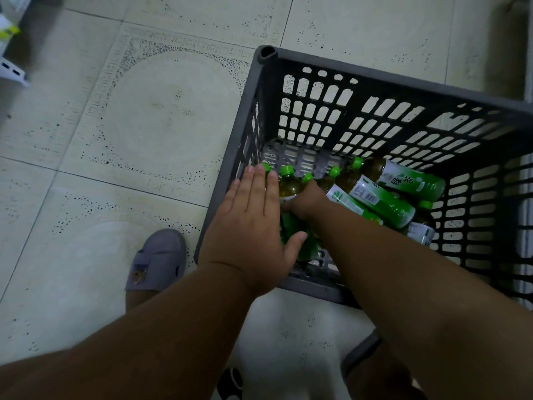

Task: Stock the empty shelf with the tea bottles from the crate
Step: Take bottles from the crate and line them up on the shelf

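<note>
Our right hand (302,202) wraps a bottle (290,187) in the crate (331,67); left hand (253,223) flat, empty. Neighbouring bottles may snag the lift.

Left hand (253,215) flat, right hand (305,202) clenched

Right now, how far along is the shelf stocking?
Done: cannot tell; no stocked shelf is in view. In hand: the right hand is down in the grey crate, closed around a green-capped tea bottle, while the left hand hovers open above the near corner. Left: several more tea bottles lie in the crate.
</note>
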{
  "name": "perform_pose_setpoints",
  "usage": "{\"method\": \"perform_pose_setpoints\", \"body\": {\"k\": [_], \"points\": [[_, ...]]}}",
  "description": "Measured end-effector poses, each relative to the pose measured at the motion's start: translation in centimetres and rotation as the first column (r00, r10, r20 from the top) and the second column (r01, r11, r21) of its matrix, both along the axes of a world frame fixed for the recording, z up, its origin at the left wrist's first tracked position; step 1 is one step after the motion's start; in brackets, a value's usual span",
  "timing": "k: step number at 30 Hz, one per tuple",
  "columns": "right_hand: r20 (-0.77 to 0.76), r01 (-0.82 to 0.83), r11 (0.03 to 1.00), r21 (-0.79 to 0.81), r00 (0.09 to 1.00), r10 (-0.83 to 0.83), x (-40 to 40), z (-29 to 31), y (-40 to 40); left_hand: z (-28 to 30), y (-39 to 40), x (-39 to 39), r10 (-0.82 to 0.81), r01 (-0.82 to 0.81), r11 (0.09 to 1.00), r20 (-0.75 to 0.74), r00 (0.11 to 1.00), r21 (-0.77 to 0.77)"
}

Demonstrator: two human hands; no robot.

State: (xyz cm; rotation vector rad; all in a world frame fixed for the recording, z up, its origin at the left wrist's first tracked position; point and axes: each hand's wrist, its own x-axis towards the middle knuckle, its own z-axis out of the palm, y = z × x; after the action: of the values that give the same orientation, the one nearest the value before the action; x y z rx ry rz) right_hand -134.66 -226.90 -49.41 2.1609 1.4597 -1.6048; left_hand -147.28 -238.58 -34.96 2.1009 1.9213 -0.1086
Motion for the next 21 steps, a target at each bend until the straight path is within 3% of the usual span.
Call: {"method": "perform_pose_setpoints", "body": {"k": [5, 13, 17, 21], "points": [[-0.260, 0.034, 0.990, 0.136, 0.966, 0.003, 1.4, 3.0, -1.1, -0.6, -0.1, 0.0, 0.011, -0.011, 1.000, 0.001, 1.000, 0.008], [-0.400, 0.203, 0.894, 0.399, 0.916, -0.030, 6.4, 20.0, -2.7, 2.4, -0.4, 0.3, 0.018, -0.016, 0.999, -0.046, 0.999, 0.039], [-0.457, 0.281, 0.814, 0.507, 0.889, -0.023, 7.9, 27.8, -6.4, 7.6, -2.2, 1.6, 0.017, -0.037, 0.991, 0.157, 0.987, 0.128], [-0.494, 0.370, 0.730, 0.574, 0.868, -0.052, 9.2, 34.1, -11.0, 14.0, -4.9, 4.2, 0.088, -0.151, 0.986, 0.526, 0.846, 0.077]]}}
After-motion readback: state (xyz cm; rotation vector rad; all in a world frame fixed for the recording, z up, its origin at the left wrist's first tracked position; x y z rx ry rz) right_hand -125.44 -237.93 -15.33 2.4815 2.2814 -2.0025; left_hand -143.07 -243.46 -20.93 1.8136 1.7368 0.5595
